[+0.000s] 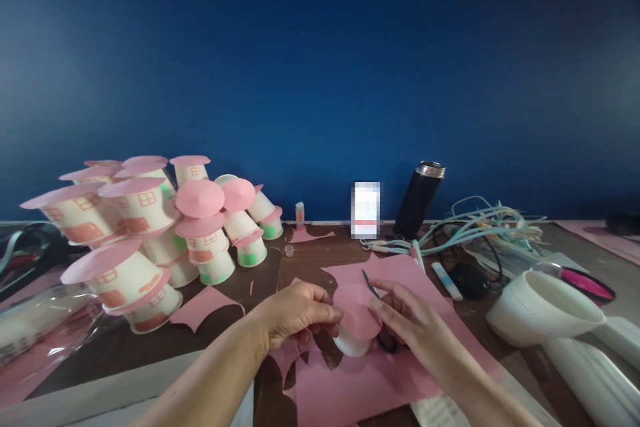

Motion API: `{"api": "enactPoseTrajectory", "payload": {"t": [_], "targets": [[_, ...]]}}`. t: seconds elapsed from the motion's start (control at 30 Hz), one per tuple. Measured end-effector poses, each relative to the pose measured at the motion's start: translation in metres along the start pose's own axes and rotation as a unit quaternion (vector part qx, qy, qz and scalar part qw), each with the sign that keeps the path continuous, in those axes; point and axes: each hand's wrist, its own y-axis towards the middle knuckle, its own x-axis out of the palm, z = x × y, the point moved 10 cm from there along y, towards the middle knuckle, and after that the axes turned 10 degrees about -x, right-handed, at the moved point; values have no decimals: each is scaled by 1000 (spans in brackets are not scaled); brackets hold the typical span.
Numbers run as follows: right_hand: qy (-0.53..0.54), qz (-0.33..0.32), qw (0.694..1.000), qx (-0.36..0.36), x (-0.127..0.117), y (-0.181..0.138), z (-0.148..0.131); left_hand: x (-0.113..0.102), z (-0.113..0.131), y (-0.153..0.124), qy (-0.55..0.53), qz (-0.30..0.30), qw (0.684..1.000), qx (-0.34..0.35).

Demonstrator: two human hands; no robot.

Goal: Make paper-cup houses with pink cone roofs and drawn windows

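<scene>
A round pink paper disc (356, 312) is held between my two hands, above a white paper cup (352, 343) whose lower part shows under it. My left hand (300, 315) pinches the disc's left edge between thumb and fingers. On the opposite edge, my right hand (405, 317) has its thumb and index finger closed on the paper. Dark scissors (386, 340) lie beside and partly beneath the right hand, one blade pointing up and away. Below everything is a large pink paper sheet (350, 383) with cut-out edges.
Several stacked paper cups with pink paper roofs (200, 197) stand at left. Pink scraps (207, 307) lie near them. Behind are a small glue bottle (300, 215), a black flask (420, 200) and tangled cables (480, 227). A stack of white cups (530, 313) lies at right.
</scene>
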Motion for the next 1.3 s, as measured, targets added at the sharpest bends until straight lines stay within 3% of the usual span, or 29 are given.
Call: {"api": "enactPoseTrajectory", "payload": {"t": [0.4, 1.3], "targets": [[31, 16, 999, 13, 1, 1, 4, 8, -7, 7, -33, -51, 998, -14], [32, 7, 999, 25, 4, 2, 5, 11, -12, 13, -49, -65, 996, -21]]}}
